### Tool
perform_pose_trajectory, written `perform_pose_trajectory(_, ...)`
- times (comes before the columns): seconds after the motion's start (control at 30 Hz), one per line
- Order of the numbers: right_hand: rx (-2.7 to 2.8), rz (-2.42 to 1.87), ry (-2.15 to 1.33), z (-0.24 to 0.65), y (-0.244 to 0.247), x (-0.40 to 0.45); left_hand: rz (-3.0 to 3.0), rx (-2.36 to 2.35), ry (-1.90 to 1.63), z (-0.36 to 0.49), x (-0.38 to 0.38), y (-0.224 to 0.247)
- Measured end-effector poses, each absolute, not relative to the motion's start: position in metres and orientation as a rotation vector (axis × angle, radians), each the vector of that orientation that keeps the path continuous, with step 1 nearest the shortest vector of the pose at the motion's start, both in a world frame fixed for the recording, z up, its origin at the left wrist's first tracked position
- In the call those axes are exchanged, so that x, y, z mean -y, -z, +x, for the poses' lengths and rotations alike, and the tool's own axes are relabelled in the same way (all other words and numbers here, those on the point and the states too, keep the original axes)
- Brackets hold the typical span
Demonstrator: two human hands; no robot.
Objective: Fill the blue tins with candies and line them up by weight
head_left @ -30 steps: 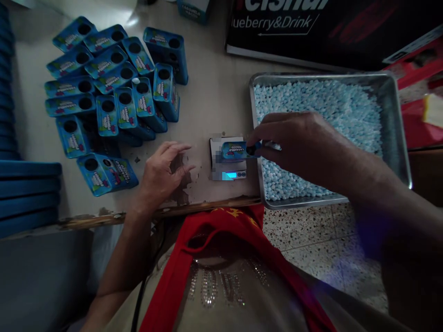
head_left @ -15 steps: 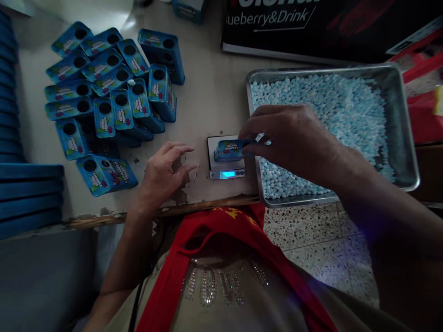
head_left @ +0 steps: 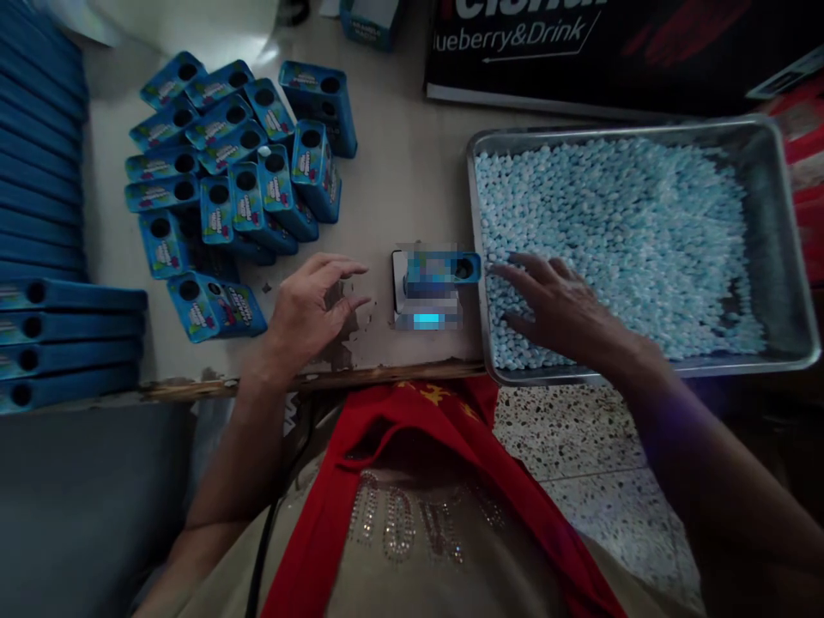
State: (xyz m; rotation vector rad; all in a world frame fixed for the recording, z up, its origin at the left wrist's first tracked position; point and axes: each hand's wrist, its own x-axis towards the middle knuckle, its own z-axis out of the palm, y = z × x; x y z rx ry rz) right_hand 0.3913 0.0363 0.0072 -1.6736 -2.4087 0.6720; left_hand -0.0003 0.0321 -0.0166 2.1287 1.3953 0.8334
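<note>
A blue candy tin (head_left: pixel 444 268) with a dark round hole in its top stands on a small digital scale (head_left: pixel 399 292) with a lit blue display; part of both is blurred. My right hand (head_left: pixel 557 300) is over the left part of a metal tray (head_left: pixel 644 373), fingers spread and touching or just above the pale blue candies (head_left: pixel 598 197). My left hand (head_left: pixel 315 305) rests at the table's front edge, left of the scale, holding nothing, with thumb and fingers apart.
Several similar blue tins (head_left: pixel 232 146) stand grouped at the left of the table. More tins are stacked in rows (head_left: pixel 70 343) along the far left. A black printed box (head_left: pixel 547 60) lies behind the tray. Another small box (head_left: pixel 370 24) sits at the back.
My right hand has let go of the tin on the scale and moved right, onto the candies in the tray. My left hand has hardly moved. The view has shifted slightly.
</note>
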Motion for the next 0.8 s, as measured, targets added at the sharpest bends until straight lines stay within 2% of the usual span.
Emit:
perform_pose_trajectory(0.13,2.496,-1.650,-0.581,0.386,0.002,-0.039,2.139,-1.429,-0.750,0.010,-0.025,0.006)
perform_pose_trajectory(0.3,2.156,-1.676,-0.802,0.401,-0.010,-0.048,2.159,-1.439,-0.713,0.011,-0.014,-0.007)
perform_pose_trajectory(0.5,1.601,-1.799,-1.223,0.416,-0.015,-0.043,2.157,-1.458,-0.696,0.013,-0.016,-0.002)
perform_pose_trajectory(0.8,1.280,-1.629,-1.412,0.396,-0.018,-0.048,2.163,-1.456,-0.766,0.042,-0.032,-0.002)
